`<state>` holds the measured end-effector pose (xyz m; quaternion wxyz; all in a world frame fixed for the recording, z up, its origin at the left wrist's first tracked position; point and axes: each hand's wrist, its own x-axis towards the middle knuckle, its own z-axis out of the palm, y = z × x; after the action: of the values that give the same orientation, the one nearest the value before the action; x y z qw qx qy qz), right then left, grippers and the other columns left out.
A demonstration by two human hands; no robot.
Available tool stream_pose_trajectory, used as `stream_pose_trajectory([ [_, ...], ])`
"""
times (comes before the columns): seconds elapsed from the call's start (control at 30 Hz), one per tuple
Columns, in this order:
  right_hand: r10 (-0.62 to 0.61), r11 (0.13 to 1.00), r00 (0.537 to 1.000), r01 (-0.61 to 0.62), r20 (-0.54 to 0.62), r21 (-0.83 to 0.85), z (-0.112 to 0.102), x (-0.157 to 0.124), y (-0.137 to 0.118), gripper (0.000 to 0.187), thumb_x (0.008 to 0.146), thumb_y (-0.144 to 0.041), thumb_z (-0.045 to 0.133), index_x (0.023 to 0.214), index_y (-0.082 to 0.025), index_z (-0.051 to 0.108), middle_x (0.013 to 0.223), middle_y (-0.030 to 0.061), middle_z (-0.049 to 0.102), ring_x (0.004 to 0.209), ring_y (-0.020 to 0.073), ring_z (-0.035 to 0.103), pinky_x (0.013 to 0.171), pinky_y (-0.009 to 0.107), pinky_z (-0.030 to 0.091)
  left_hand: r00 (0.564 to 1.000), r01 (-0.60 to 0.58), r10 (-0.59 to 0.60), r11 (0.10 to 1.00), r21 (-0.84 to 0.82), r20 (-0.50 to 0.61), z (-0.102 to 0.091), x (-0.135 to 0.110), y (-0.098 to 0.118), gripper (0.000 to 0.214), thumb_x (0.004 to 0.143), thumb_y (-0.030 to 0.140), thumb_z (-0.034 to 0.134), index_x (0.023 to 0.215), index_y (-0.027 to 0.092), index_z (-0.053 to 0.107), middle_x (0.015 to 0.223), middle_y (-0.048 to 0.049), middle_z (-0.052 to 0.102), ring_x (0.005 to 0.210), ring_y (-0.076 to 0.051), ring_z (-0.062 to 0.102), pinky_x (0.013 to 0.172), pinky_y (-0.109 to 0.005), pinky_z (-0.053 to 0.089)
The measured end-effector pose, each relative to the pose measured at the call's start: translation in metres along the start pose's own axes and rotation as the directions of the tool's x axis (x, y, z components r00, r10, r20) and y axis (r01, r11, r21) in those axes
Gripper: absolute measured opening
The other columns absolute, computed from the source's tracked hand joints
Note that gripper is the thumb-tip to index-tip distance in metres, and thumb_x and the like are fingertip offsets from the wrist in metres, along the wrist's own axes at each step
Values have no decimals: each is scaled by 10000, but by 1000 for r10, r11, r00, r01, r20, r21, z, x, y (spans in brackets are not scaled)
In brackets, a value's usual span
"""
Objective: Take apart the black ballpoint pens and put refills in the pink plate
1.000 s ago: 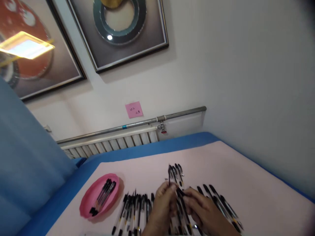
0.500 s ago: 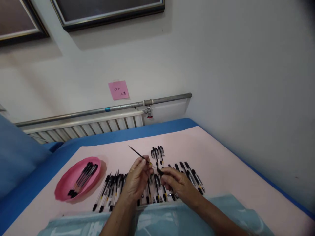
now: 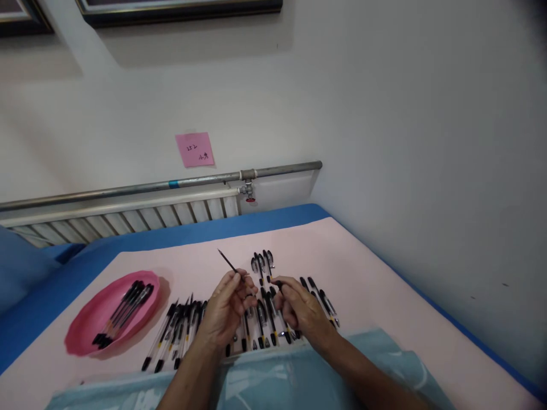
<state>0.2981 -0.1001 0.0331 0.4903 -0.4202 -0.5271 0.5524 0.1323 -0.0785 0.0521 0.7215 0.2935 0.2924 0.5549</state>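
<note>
My left hand [image 3: 224,310] pinches a thin dark pen refill [image 3: 227,261] near its lower end, with its narrow tip slanting up and to the left. In my right hand [image 3: 305,312] is a small black pen part [image 3: 279,286], perhaps a cap or plug, mostly covered by the fingers. A gap separates the two hands. Beneath and between them lie rows of pen parts [image 3: 261,322], with clear barrels, black ends and small cone-shaped tips. Above this row, several black caps and refills [image 3: 262,266] lie grouped together.
To the left stands a pink oval dish [image 3: 79,327] holding several pens [image 3: 123,313]. More pen parts [image 3: 171,336] lie beside it, and others [image 3: 322,299] to the right. The pink tabletop [image 3: 376,307] meets a wall. A radiator [image 3: 141,219] is behind the table.
My hands have drawn slightly apart, the refill's lower end moving away from the black part in my right hand. The view has shifted, so the table and dish appear further left.
</note>
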Motion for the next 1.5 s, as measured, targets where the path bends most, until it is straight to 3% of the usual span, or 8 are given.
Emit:
stream_pose_trajectory([
  [0.3, 47, 998, 999, -46, -23, 32, 4, -3, -3, 285, 785, -420, 496, 939, -181, 511, 611, -48, 465, 402, 37, 316, 378, 184, 225, 1000, 11, -11, 1000, -11, -4, 2, -1, -2, 152, 736, 240, 620, 854, 154, 579, 722, -19, 604, 660, -126, 603, 541, -217, 481],
  [0.73, -59, 975, 998, 64, 31, -213, 2, -1, 2, 256, 831, -391, 442, 940, -186, 550, 620, -32, 476, 479, 68, 394, 444, 189, 329, 999, -10, 5, 996, -94, -51, 4, -1, -4, 160, 724, 197, 633, 870, 158, 583, 798, -44, 650, 816, -180, 639, 756, -338, 520],
  [1.5, -143, 912, 987, 161, 76, -377, 2, -2, 2, 241, 844, -348, 427, 946, -199, 585, 633, -23, 494, 559, 96, 438, 517, 198, 358, 998, -36, 38, 998, 41, -50, 7, -1, -9, 208, 694, 249, 663, 866, 161, 585, 761, -27, 655, 761, -169, 647, 701, -287, 503],
])
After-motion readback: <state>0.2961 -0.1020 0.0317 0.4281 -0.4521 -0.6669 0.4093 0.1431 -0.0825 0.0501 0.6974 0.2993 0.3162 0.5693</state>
